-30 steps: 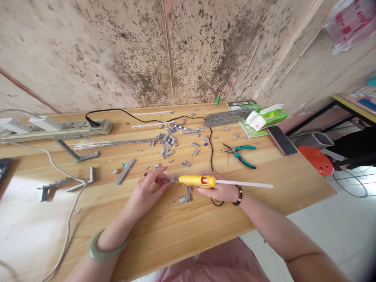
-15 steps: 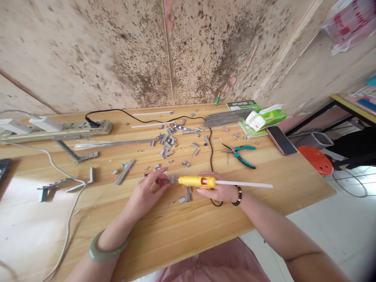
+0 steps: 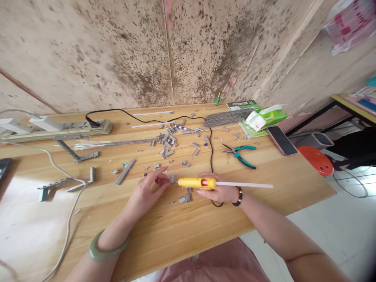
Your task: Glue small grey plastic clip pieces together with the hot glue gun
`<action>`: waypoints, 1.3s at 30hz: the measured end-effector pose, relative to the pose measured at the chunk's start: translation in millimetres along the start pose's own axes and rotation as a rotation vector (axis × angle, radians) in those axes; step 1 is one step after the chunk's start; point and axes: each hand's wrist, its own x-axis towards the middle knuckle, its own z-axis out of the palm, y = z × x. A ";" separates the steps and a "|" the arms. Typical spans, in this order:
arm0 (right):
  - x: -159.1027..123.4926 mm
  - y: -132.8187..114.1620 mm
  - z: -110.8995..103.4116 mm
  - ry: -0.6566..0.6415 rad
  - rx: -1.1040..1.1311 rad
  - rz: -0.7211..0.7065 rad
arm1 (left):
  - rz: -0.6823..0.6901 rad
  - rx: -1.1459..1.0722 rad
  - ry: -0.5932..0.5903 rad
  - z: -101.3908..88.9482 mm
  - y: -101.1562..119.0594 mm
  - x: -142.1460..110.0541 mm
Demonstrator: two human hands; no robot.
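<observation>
While fingers (image 3: 205,193) grip it, yellow glue gun (image 3: 189,182), white stick (image 3: 246,184) protruding

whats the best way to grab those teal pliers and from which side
Probably by the teal handles, coming from the right: the pliers lie on the table, handles spread open toward that side, while the metal nose points left.

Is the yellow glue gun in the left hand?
No, the right hand holds the yellow glue gun, while the left hand is near its nozzle.
</observation>
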 end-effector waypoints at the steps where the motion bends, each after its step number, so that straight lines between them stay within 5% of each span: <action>1: -0.1 0.2 0.1 -0.001 0.000 -0.006 | -0.002 -0.001 0.000 0.0 0.0 0.0; 39: 1.5 -1.7 -2.6 0.036 0.007 0.041 | 0.008 0.010 0.018 -1.9 3.4 0.4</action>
